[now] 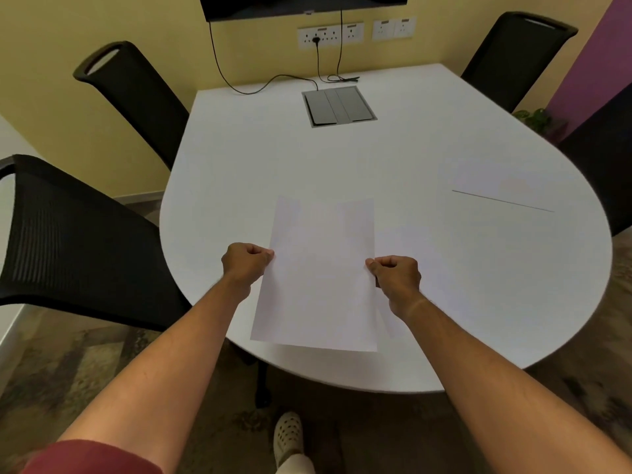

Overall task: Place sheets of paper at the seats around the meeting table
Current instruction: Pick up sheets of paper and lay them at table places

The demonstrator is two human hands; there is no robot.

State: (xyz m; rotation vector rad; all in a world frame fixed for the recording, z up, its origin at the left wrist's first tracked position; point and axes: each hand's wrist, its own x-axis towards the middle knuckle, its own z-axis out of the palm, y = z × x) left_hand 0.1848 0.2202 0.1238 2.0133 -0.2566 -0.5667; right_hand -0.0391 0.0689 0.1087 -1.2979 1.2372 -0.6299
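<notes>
A white sheet of paper (319, 275) hangs just above the near part of the white meeting table (273, 159). My left hand (247, 262) pinches its left edge and my right hand (395, 276) pinches its right edge. Another white sheet (499, 186) lies flat on the table at the right, in front of a dark chair (608, 165); only its near edge shows as a thin dark line. More white paper (407, 248) seems to lie under the held sheet, to its right.
Black mesh chairs stand at the near left (75, 234), far left (136, 97) and far right (513, 56). A grey cable box (338, 106) is set into the table's far side, with black cables (273, 82) running up to wall sockets (328, 35). My shoe (289, 436) is on the floor.
</notes>
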